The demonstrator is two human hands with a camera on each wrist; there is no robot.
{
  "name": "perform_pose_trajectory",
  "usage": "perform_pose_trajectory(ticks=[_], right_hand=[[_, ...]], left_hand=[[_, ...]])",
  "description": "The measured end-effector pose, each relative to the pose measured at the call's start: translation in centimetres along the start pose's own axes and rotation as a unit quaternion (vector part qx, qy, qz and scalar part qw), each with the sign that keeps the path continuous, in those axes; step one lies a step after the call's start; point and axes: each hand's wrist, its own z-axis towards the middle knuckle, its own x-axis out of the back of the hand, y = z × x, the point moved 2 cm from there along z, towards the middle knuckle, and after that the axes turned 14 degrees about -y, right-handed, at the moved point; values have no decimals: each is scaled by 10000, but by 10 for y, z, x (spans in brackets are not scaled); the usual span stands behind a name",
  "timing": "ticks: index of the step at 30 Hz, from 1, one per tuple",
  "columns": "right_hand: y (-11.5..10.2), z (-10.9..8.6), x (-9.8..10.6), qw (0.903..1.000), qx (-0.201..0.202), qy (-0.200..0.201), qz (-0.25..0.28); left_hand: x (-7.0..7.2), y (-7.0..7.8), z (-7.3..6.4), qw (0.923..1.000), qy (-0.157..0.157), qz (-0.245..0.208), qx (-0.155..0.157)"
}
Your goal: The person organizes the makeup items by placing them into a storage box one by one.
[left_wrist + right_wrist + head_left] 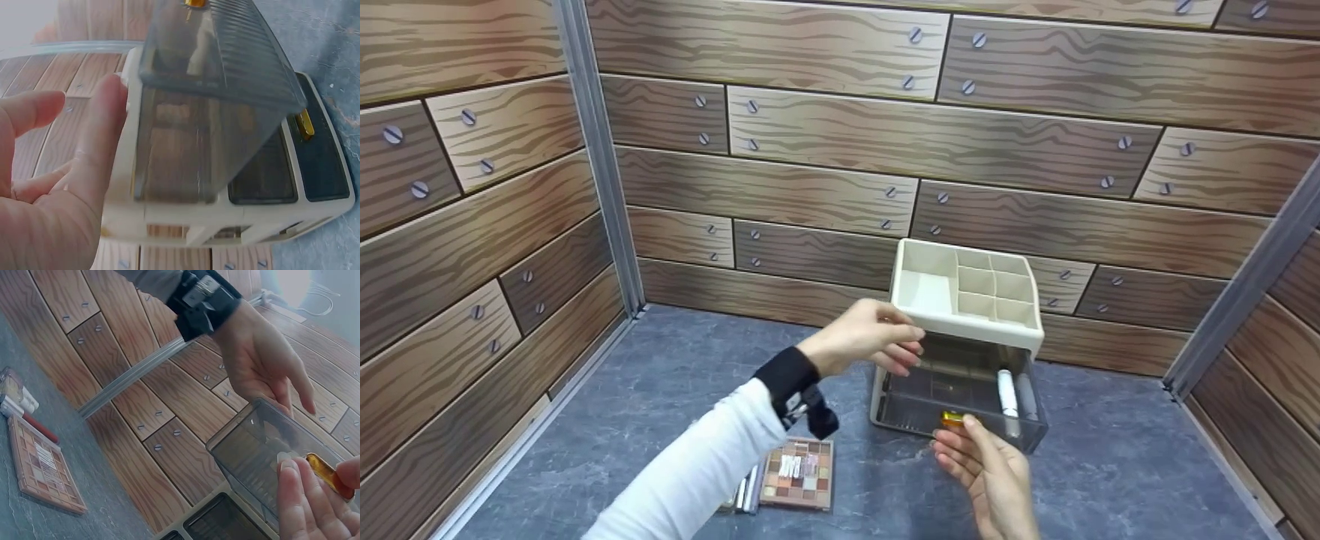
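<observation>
The right hand [986, 466] is pinching the gold handle [952, 418] of the drawer [913, 409] jutting from the organizer [967, 323] — a centred hold and level drawer should be preventing binding — while the left hand [871, 339] is hovering alongside, loosely spread, grasping nothing

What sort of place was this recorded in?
Probably a staged recording booth rather than an ordinary room: plank-patterned walls, metal corner strips and a marbled gray surface suggest so.

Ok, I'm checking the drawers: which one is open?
The top drawer, directly under the divided cream tray: it's pulled out, its gold handle pinched by the right hand, while the two drawers below sit shut.
</observation>
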Motion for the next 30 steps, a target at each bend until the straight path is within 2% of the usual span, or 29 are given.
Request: perform_pose_trajectory(ticks=[10, 15, 20, 23, 25, 30], right_hand=[[-3, 1, 0, 9998, 100, -142, 86], [-4, 2, 2, 9998, 86, -118, 101], [-5, 3, 2, 9997, 83, -160, 138], [-4, 4, 1, 9997, 68, -180, 116], [-2, 4, 2, 9998, 32, -184, 72], [0, 4, 4, 9999, -88, -95, -67]], left_hand=[[25, -1, -50, 9992, 138, 378, 54], [38, -3, -67, 9988, 274, 395, -12], [52, -9, -84, 9953, 380, 880, 132], [63, -23, -98, 9903, 426, 1275, 349], [72, -38, -107, 9868, 448, 1461, 534], [93, -77, -131, 9800, 570, 1592, 1053]])
